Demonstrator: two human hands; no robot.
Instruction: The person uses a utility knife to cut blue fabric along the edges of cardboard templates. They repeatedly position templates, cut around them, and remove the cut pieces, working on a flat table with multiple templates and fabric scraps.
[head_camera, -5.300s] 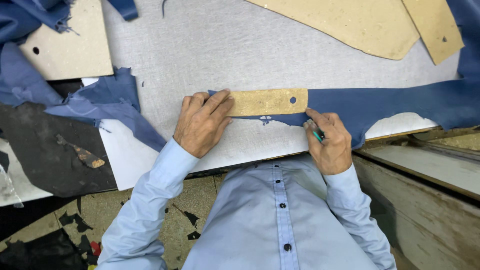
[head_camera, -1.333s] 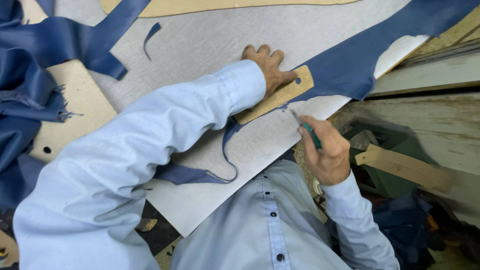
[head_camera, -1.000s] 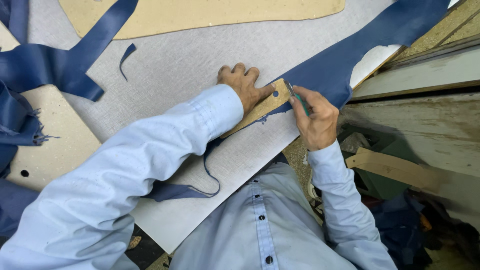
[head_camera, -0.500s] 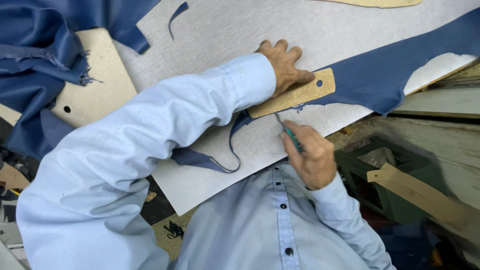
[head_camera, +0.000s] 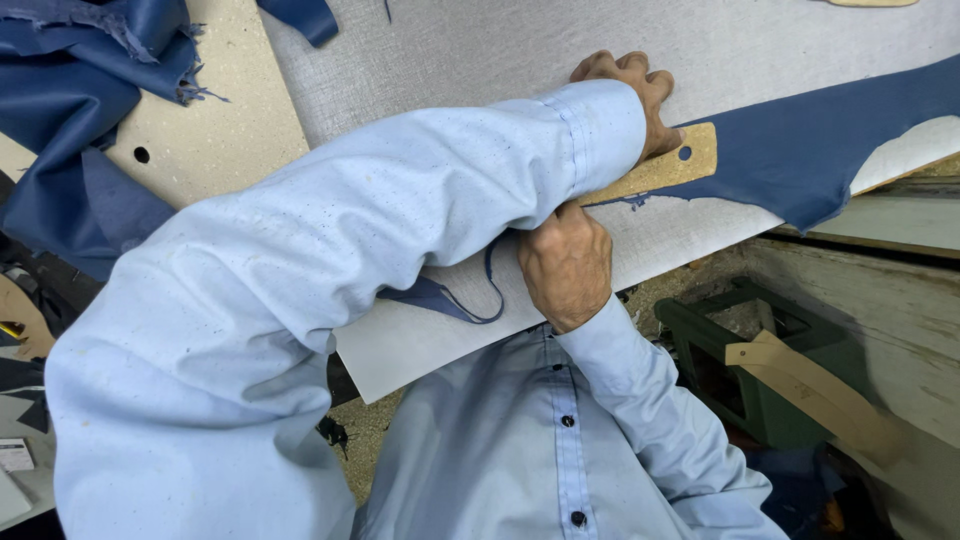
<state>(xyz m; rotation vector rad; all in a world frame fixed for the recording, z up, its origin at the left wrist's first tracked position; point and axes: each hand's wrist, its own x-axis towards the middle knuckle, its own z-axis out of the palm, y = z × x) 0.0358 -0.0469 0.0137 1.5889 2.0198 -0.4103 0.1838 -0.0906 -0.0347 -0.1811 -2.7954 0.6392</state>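
My left hand (head_camera: 640, 92) presses down on a tan cardboard template (head_camera: 672, 168) with a small hole at its end. The template lies on a long blue leather strip (head_camera: 830, 150) that runs off to the right across the grey cutting mat (head_camera: 450, 60). My right hand (head_camera: 566, 264) is closed in a fist at the template's lower edge, tucked under my left sleeve. The green-handled tool it held in the earlier frames is hidden. A thin blue offcut (head_camera: 470, 303) curls on the mat just left of my right hand.
A pale board with a hole (head_camera: 205, 140) and a heap of blue leather (head_camera: 65, 90) lie at the left. Below the bench edge (head_camera: 880, 270) on the right stand a green crate (head_camera: 745, 345) and a tan strip (head_camera: 815, 392).
My right hand has slid left along the template's lower edge and now sits under my left sleeve, with the tool out of sight. My left hand stays on the template.
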